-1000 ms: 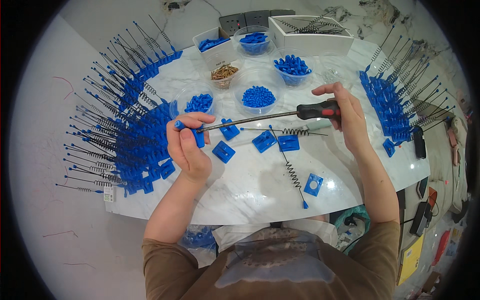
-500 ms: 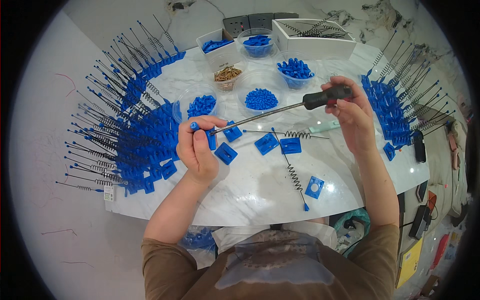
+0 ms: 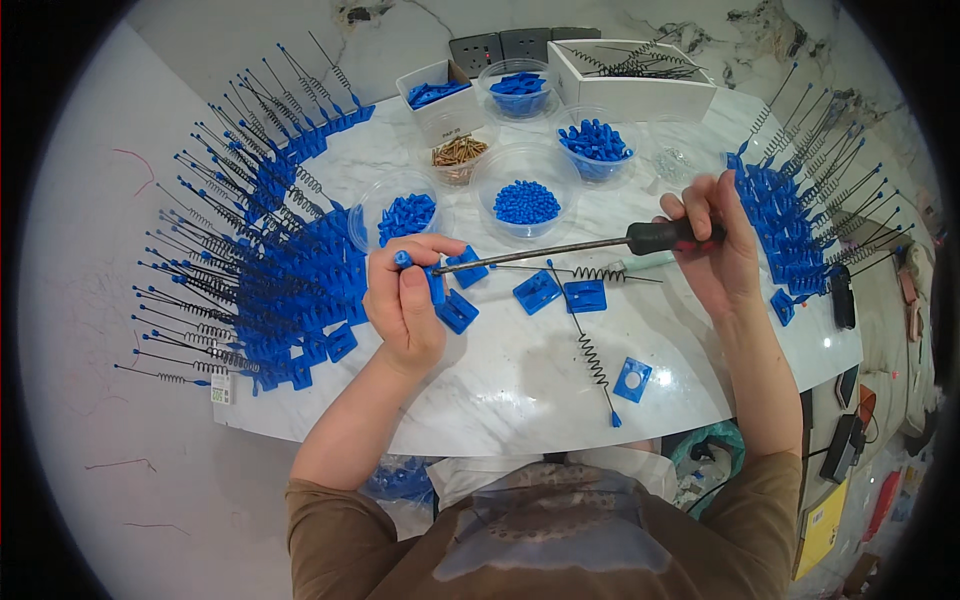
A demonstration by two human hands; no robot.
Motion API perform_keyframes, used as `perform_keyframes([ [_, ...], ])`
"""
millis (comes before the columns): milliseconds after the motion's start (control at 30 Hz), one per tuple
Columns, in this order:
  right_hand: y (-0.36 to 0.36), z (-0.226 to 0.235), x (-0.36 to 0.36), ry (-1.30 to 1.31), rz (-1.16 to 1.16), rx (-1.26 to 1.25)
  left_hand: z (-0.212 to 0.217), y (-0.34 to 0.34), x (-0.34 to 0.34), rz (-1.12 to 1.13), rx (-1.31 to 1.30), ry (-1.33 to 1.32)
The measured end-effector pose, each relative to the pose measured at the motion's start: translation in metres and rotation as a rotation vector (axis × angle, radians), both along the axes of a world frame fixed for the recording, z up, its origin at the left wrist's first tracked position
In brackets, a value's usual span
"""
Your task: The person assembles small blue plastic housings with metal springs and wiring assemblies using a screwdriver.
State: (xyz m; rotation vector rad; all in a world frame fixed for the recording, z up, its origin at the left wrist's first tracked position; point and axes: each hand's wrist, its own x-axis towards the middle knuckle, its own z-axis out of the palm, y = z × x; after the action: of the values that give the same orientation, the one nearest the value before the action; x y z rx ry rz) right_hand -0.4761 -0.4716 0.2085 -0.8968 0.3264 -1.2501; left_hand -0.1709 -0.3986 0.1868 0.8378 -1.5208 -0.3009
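Pinched between the thumb and fingers of my left hand [image 3: 408, 310] is a small blue plastic part [image 3: 436, 287], mostly hidden by the fingers. The tip of a screwdriver [image 3: 545, 252] meets this part. My right hand [image 3: 728, 255] holds the tool by the end of its black handle, the shaft slanting slightly down to the left. Just below the shaft lie blue square bases [image 3: 537, 292] [image 3: 457, 313]. A black rod with a coiled spring [image 3: 592, 357] rests on the table, and another spring rod [image 3: 598, 273] lies crosswise near a pale green-handled tool [image 3: 650, 261].
Dense rows of assembled blue bases with spring rods crowd the left [image 3: 300, 265] and right [image 3: 785, 215] of the table [image 3: 530, 410]. Behind stand tubs of blue parts [image 3: 527, 202], a tub of brass screws [image 3: 459, 152], and a white box of black rods [image 3: 635, 92].
My right hand has shifted right and turned, its fingers regripping the handle end. The screwdriver's handle has dropped, so the shaft lies flatter. My left hand keeps its hold, slightly farther right.
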Motion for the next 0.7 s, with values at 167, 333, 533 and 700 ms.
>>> perform_keyframes([
  [167, 0.017, 0.028, 0.031, 0.392, -0.319, 0.145, 0.002, -0.002, 0.003, -0.007, -0.044, 0.029],
  [333, 0.012, 0.021, 0.016, 0.942, -0.167, 0.022, 0.006, 0.0, 0.006, 0.001, -0.103, 0.053],
  [533, 0.01, 0.016, 0.01, 0.661, -0.289, -0.149, 0.001, -0.001, 0.005, 0.004, -0.058, 0.065],
  [700, 0.008, 0.009, 0.015, 0.499, -0.212, -0.164, 0.001, 0.002, 0.001, 0.017, -0.06, 0.1],
])
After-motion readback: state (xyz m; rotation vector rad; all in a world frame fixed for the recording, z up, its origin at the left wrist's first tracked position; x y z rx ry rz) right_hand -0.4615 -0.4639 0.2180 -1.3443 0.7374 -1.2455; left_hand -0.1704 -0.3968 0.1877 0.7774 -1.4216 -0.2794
